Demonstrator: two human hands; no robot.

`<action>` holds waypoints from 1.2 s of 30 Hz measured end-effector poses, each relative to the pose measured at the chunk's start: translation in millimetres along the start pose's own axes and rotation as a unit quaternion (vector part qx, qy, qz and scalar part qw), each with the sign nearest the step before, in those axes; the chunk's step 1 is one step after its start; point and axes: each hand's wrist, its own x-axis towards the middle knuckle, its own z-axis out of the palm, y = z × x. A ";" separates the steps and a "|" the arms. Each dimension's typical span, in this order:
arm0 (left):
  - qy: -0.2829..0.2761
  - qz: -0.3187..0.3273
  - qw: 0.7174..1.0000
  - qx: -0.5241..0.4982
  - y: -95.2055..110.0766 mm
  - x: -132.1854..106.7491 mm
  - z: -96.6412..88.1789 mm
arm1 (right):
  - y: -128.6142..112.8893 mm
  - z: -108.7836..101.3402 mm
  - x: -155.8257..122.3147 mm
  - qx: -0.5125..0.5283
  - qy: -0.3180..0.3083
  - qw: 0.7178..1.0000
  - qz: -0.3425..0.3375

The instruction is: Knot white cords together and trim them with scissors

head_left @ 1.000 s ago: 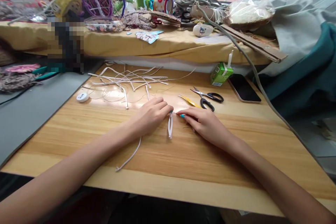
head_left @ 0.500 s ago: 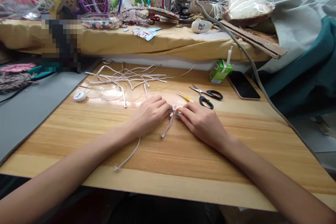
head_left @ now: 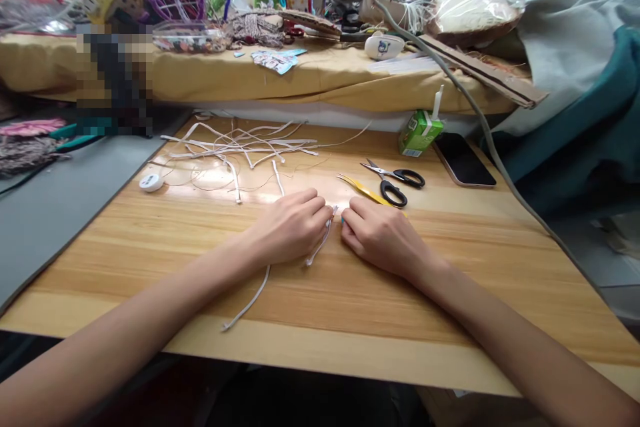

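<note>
Over the middle of the wooden table, my left hand (head_left: 296, 225) is closed, its fingertips pinching a short white cord (head_left: 321, 245) whose knotted end points down toward me. Another white cord (head_left: 254, 300) runs beneath that hand and comes out on the near side. My right hand (head_left: 376, 233) is curled shut a small gap to the right; whatever its fingertips pinch is too fine or hidden to name. Just beyond it lie yellow tweezers (head_left: 364, 189), partly covered by the hand. Black-handled scissors (head_left: 395, 180) rest open behind them.
Several white cord pieces (head_left: 240, 147) and thin threads lie at the back left, near a small white round container (head_left: 151, 182). A green drink carton (head_left: 421, 133), a phone (head_left: 465, 160) and a grey cable (head_left: 480, 120) are at right. Behind is a cluttered cloth-covered ledge (head_left: 320, 83).
My hands have drawn slightly apart, and the fingers have curled in tighter. More of the yellow tweezers shows beside my right hand. The loose cord at the front has shifted a little.
</note>
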 end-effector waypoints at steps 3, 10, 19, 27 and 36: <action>-0.002 0.002 1.000 0.016 2.7 0.1 1.9 | -2.3 1.1 0.7 -0.002 -0.019 0.999 0.027; 0.031 -0.005 0.999 0.043 5.3 1.8 3.5 | -4.5 -1.5 1.3 0.054 -0.106 0.988 0.097; 0.009 -0.043 0.999 0.003 2.7 3.6 10.7 | 1.1 -2.9 -1.4 0.150 -0.135 0.979 0.040; 0.026 -0.155 0.983 -0.091 -7.0 4.4 11.9 | 6.2 -5.3 -0.7 0.347 -0.087 0.930 0.090; 0.005 -0.132 0.924 -0.359 -14.4 2.1 6.6 | 11.5 -12.9 3.1 0.767 -0.010 0.562 0.310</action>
